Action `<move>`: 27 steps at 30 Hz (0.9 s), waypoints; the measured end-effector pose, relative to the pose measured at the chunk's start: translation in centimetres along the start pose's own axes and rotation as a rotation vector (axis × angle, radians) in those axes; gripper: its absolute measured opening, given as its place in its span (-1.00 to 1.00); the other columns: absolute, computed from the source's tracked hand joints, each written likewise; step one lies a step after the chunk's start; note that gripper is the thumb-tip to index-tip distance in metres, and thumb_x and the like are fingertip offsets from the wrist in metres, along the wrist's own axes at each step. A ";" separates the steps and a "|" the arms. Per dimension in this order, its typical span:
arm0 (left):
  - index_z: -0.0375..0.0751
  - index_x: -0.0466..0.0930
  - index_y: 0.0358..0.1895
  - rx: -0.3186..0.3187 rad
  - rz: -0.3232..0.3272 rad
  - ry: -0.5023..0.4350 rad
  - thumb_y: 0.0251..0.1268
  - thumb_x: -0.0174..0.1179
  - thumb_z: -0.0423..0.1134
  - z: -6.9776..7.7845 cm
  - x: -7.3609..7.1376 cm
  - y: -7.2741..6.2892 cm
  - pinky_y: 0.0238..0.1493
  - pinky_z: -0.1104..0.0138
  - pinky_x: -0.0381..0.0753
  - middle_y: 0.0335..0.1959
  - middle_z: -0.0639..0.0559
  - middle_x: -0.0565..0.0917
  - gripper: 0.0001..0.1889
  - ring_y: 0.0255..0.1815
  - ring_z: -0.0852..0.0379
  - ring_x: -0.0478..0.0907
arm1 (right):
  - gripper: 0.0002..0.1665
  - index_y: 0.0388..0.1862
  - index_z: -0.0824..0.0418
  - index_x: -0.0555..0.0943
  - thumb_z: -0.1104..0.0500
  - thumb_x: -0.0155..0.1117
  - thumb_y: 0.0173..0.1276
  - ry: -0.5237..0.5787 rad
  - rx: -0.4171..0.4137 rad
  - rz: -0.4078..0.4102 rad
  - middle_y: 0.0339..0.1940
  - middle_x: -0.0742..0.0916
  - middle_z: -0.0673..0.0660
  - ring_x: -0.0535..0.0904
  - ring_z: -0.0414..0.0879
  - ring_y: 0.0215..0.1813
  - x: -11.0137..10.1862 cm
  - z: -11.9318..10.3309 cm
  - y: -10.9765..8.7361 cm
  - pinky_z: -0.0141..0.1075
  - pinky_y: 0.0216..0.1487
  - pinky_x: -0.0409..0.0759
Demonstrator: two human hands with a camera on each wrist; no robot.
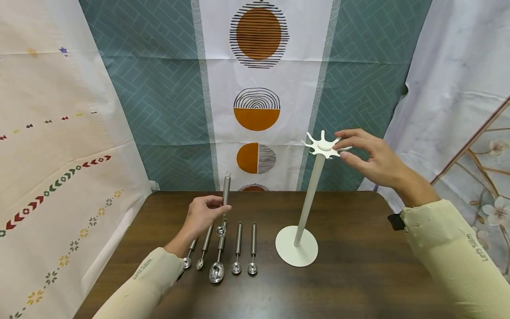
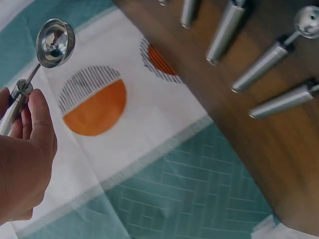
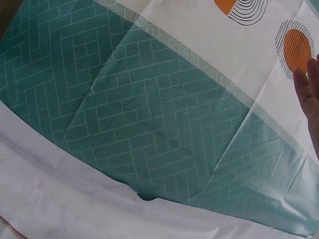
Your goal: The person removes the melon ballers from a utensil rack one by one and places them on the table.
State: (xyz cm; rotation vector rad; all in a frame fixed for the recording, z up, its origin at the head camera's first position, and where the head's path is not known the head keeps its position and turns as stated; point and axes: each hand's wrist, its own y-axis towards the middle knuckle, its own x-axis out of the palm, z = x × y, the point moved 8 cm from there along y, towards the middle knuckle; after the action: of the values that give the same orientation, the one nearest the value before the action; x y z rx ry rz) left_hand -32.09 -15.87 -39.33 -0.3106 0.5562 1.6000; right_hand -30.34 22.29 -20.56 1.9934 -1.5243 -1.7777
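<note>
My left hand [image 1: 204, 212] pinches the steel handle of a melon baller [image 1: 226, 188], held upright over the table with its hanging loop at the top. In the left wrist view its round bowl [image 2: 54, 45] shows beyond the fingertips. My right hand [image 1: 368, 155] is at the top of a white utensil stand, fingertips right at the ring of hooks [image 1: 324, 146], fingers spread and loosely bent. The stand's pole [image 1: 309, 199] leans slightly in view above its round base [image 1: 287, 246]. In the right wrist view only part of the right hand [image 3: 310, 94] shows.
On the brown table [image 1: 358, 266], left of the stand, several steel utensils lie in a row, among them a large oval scoop [image 1: 217, 272] and a small baller [image 1: 253, 268]. A patterned cloth [image 1: 167, 110] hangs behind the table, with pale cloths at both sides.
</note>
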 end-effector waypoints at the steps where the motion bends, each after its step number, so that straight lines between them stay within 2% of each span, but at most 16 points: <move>1: -0.27 0.76 -0.12 -0.003 0.004 0.006 0.17 0.47 -0.20 -0.3 -0.2 0.0 -0.24 0.29 0.58 -0.28 -0.01 0.77 -0.73 -0.20 0.05 0.67 | -0.79 -0.02 0.24 0.69 0.35 0.22 0.42 0.001 -0.001 0.002 0.24 0.59 0.04 0.39 -0.31 0.31 0.0 0.0 0.0 -0.52 0.17 0.32; 6: -0.29 0.76 -0.11 -0.023 0.035 0.047 0.18 0.47 -0.17 -1.8 -1.4 -0.1 -0.22 0.28 0.58 -0.27 -0.04 0.78 -0.71 -0.20 0.03 0.68 | -0.76 -0.03 0.22 0.70 0.39 0.24 0.39 0.014 -0.008 0.018 0.23 0.59 0.04 0.40 -0.27 0.30 0.0 -0.1 -0.1 -0.52 0.17 0.32; 13: -0.30 0.75 -0.09 -0.061 0.062 0.111 0.19 0.45 -0.15 -4.1 -2.8 0.1 -0.23 0.27 0.57 -0.25 -0.04 0.76 -0.68 -0.22 0.05 0.65 | -0.72 -0.04 0.22 0.72 0.44 0.26 0.33 0.041 -0.019 0.044 0.23 0.58 -0.09 0.41 -0.29 0.29 -0.1 -0.1 -0.1 -0.53 0.15 0.34; 17: -0.32 0.75 -0.09 -0.081 0.082 0.148 0.19 0.45 -0.14 -5.6 -3.6 -0.1 -0.19 0.20 0.59 -0.24 -0.08 0.78 -0.67 -0.19 -0.01 0.68 | -0.71 -0.03 0.26 0.71 0.47 0.23 0.34 0.056 -0.029 0.040 0.23 0.59 -0.01 0.41 -0.30 0.29 -0.1 -0.2 -0.1 -0.52 0.15 0.35; 23: -0.34 0.75 -0.10 -0.128 0.106 0.183 0.20 0.44 -0.16 -8.3 -4.4 -0.7 -0.11 0.08 0.59 -0.25 -0.14 0.78 -0.67 -0.13 -0.13 0.68 | -0.75 -0.02 0.26 0.71 0.42 0.23 0.38 0.042 -0.015 0.027 0.24 0.57 -0.13 0.40 -0.31 0.31 0.0 -0.1 0.0 -0.50 0.15 0.37; 27: -0.38 0.75 -0.10 -0.166 0.109 0.204 0.21 0.43 -0.17 -10.3 -4.8 -1.1 -0.11 0.03 0.58 -0.26 -0.17 0.78 -0.67 -0.13 -0.17 0.67 | -0.74 -0.02 0.25 0.71 0.42 0.23 0.38 0.049 -0.009 0.025 0.25 0.58 -0.02 0.39 -0.29 0.32 0.0 0.0 -0.1 -0.52 0.13 0.36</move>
State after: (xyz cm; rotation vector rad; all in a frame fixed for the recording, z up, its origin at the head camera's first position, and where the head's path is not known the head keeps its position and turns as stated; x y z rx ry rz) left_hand -31.76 -25.34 -45.77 -0.5807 0.6050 1.7354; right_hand -30.30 22.28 -20.62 1.9893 -1.5172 -1.7106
